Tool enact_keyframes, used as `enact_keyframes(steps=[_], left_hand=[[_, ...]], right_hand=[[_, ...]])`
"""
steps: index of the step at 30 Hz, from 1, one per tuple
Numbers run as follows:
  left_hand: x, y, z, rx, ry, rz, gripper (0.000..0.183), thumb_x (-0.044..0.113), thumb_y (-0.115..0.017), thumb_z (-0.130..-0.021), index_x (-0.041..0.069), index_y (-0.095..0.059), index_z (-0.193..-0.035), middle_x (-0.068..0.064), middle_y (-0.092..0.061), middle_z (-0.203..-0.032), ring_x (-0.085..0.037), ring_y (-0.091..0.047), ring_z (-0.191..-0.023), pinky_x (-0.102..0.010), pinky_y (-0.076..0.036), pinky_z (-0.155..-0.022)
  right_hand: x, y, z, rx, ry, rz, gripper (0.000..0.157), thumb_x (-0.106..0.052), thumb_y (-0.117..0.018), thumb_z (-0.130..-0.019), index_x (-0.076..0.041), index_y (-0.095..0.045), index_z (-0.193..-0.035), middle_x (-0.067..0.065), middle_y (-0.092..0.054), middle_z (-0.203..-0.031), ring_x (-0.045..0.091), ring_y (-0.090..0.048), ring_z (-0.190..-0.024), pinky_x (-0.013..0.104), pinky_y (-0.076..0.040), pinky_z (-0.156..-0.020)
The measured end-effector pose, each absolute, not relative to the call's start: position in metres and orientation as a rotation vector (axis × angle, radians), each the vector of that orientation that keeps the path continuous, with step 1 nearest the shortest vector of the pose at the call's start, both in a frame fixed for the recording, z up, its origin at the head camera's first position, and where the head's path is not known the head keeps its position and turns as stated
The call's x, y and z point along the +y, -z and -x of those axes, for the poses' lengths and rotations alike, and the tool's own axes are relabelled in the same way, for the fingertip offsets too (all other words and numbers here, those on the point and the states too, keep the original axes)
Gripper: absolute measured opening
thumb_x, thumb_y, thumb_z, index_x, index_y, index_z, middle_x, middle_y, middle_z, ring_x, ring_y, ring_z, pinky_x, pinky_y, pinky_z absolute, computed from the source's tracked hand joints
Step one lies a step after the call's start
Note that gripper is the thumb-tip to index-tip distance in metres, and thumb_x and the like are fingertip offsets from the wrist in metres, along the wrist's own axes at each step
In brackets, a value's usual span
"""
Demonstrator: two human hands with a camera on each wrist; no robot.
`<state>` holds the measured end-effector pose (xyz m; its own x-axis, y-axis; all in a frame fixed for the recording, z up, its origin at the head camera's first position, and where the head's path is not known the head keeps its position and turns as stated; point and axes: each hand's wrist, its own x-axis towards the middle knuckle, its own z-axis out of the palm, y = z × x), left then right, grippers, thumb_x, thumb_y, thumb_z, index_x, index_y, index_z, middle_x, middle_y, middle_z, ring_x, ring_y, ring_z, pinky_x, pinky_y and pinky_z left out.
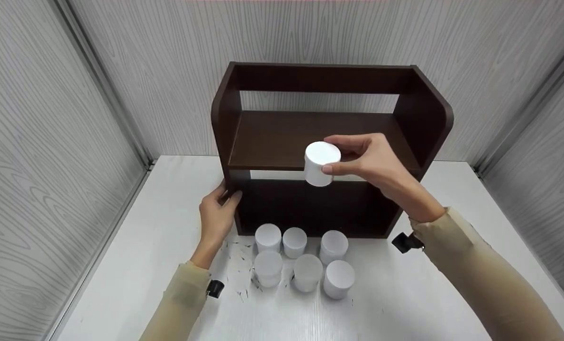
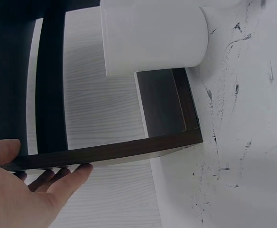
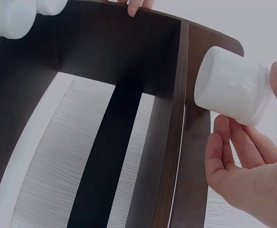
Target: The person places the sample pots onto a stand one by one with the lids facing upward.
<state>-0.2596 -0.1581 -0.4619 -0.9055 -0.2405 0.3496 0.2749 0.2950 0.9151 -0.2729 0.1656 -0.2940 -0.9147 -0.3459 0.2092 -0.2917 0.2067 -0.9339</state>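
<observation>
A white lidded jar (image 1: 318, 163) is pinched between the thumb and fingers of my right hand (image 1: 381, 163), raised in front of the upper shelf board. In the right wrist view the same jar (image 3: 233, 85) lies sideways across the picture beside the dark shelf edge. My left hand (image 1: 217, 213) grips the left side panel of a dark brown two-tier shelf (image 1: 310, 137). The left wrist view shows the thumb on one face of that panel (image 2: 115, 151) and the fingers on the other.
Several white jars (image 1: 308, 272) stand on the white table in front of the shelf's base. Dark scuff marks (image 1: 244, 270) lie on the tabletop beside them. Wood-patterned grey walls (image 1: 168, 57) enclose the table behind and at both sides.
</observation>
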Motion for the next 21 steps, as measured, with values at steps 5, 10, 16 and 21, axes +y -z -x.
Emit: enact_keyframes(steps=[5,10,16,21], left_hand=[[-0.157,0.461,0.258,-2.153,1.658,0.023,0.051,0.012,-0.068,-0.103,-0.005,-0.053,-0.149,-0.024,-0.058,-0.148,-0.042,-0.061,-0.13,-0.041,-0.055,-0.104],[-0.157,0.461,0.259,-2.164,1.645,0.014,0.051,0.013,-0.068,-0.103,-0.003,-0.054,-0.149,-0.022,-0.058,-0.147,-0.04,-0.061,-0.13,-0.04,-0.055,-0.104],[-0.158,0.462,0.258,-2.155,1.638,0.012,0.05,0.01,-0.069,-0.102,-0.003,-0.055,-0.149,-0.022,-0.061,-0.145,-0.04,-0.062,-0.129,-0.041,-0.055,-0.104],[-0.157,0.462,0.257,-2.151,1.642,0.014,0.05,0.011,-0.068,-0.102,-0.003,-0.056,-0.148,-0.023,-0.06,-0.145,-0.039,-0.062,-0.129,-0.041,-0.055,-0.104]], right_hand=[[0.157,0.286,0.281,2.377,1.874,0.63,0.061,-0.01,-0.096,-0.076,-0.001,-0.072,-0.131,0.014,-0.077,-0.116,0.027,-0.073,-0.104,0.034,-0.062,-0.087],[0.147,0.279,0.29,2.408,1.883,0.61,0.059,-0.012,-0.097,-0.075,-0.002,-0.074,-0.129,0.013,-0.077,-0.113,0.026,-0.073,-0.103,0.03,-0.061,-0.084],[0.133,0.272,0.306,2.404,1.882,0.632,0.058,-0.011,-0.096,-0.076,-0.002,-0.074,-0.129,0.013,-0.078,-0.113,0.025,-0.073,-0.106,0.032,-0.06,-0.088],[0.124,0.266,0.318,2.4,1.887,0.647,0.056,-0.009,-0.095,-0.077,-0.001,-0.074,-0.128,0.013,-0.077,-0.116,0.024,-0.072,-0.109,0.034,-0.059,-0.093]])
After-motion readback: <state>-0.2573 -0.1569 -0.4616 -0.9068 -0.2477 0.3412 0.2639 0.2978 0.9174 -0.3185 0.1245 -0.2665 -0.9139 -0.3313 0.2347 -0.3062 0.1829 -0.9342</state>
